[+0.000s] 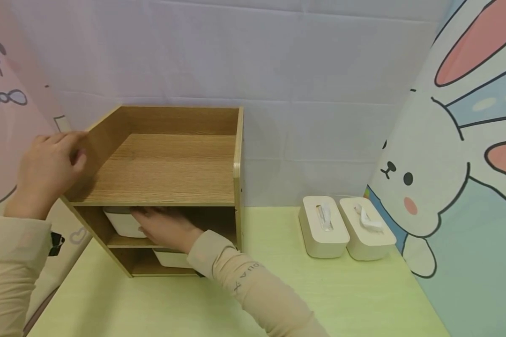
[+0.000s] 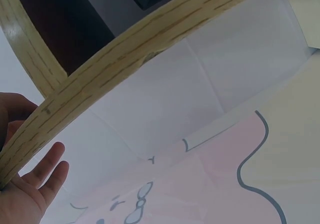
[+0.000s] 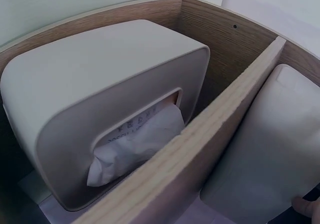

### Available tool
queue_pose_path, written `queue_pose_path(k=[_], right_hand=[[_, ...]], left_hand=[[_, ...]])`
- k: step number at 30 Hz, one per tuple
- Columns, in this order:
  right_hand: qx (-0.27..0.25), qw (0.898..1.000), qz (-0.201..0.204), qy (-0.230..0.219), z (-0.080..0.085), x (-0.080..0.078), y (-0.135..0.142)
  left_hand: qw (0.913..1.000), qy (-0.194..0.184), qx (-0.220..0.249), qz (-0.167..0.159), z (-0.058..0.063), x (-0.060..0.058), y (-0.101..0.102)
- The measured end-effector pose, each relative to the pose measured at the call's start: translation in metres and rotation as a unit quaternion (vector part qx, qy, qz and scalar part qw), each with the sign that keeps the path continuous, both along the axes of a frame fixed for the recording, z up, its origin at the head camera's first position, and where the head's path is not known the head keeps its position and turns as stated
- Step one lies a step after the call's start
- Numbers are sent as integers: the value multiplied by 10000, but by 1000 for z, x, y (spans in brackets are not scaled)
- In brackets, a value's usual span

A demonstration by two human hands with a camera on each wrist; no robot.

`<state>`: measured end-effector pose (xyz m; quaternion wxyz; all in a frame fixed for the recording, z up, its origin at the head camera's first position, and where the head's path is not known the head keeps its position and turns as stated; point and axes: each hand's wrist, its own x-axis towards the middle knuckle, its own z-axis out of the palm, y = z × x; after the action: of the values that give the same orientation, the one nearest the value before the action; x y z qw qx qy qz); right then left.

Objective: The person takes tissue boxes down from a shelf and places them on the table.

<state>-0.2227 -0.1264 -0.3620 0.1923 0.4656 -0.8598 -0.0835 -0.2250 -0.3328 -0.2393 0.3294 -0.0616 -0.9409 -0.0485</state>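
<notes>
A wooden shelf unit [image 1: 181,159] stands on the table, with an open top tray and two compartments below. My left hand [image 1: 52,164] grips its left side panel [image 2: 100,78], thumb on one side and fingers on the other. In the upper compartment sits a white tissue box [image 1: 124,222]. My right hand [image 1: 168,227] reaches in and holds that box at its right side, the fingers partly hidden under the top board. The right wrist view catches the thumb at the box's edge. A second tissue box [image 3: 105,78] with tissue in its slot lies in the lower compartment.
Two more tissue boxes, one [image 1: 324,227] beside the other [image 1: 368,228], stand on the pale green table [image 1: 278,276] to the right. A white cloth wall [image 1: 320,70] hangs behind, and cartoon-printed panels flank both sides.
</notes>
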Motion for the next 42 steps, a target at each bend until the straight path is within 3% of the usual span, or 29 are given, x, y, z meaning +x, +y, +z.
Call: queue_pose_path(k=[8,15,21,29,42], right_hand=[[125,9987,-150,-470,6,1,-3],[-333,9961,-99,-806,5,2,-2],[-367,9909,-244,-1274,7,6,0],[98,9981,-394,-465,9,15,4],[-49,9994,-345,-40,7,19,10]], left_hand=[[9999,86,41,-46,0,0,-1],[9998,135,110,-112,0,1,0],[9997,133,120,-151,-1,-1,-1],[9996,199,107,-169,-1,-1,0],[9998,121,92,-94,-1,-1,0]])
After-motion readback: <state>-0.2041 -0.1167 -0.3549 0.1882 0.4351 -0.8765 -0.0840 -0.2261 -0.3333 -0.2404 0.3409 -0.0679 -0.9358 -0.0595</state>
